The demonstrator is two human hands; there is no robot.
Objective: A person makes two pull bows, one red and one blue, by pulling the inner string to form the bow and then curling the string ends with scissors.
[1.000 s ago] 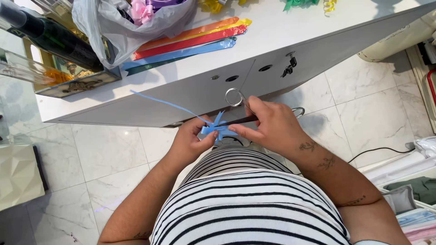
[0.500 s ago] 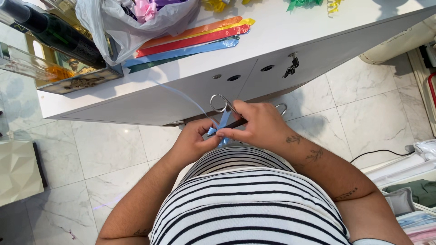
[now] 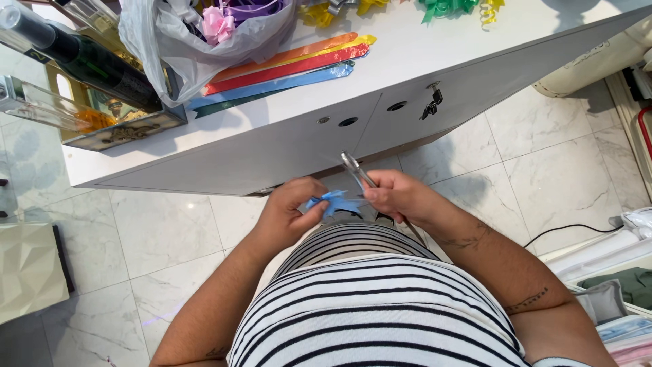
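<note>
Ribbon, that is what I have between my hands: a small blue ribbon bow (image 3: 334, 202), held in the air close to my striped shirt (image 3: 380, 306), in front of the white table (image 3: 435, 61) and above the marble floor (image 3: 163, 231). My left hand (image 3: 291, 212) has its fingers curled narrow around the bow's left side, thumb on top, pinching the loops. My right hand (image 3: 396, 196) is closed around a pair of scissors (image 3: 358, 172), metal tips pointing up and away toward the table's edge, with its fingers touching the bow's right side.

I judge the bow to be very light and thin, soft enough to crush yet springy, and its glossy face is likely slippery. So the best hold seems to be at the centre, where the loops meet, with a light pinch rather than a squeeze; the points bend easily. The scissor blades sit near my fingers, so that hand needs care.

The bow is bright sky blue, star-like, with several pointed flat loops fanning out; part of it is hidden under my thumb. How many loops it has I cannot tell.

On the table lie flat ribbon strips (image 3: 285, 68) in orange, yellow, red, blue and green, side by side, next to a translucent plastic bag (image 3: 163, 41) stuffed with pink and purple bows. A dark bottle (image 3: 88, 58) lies to the left over a gilt tray (image 3: 122, 132)
</note>
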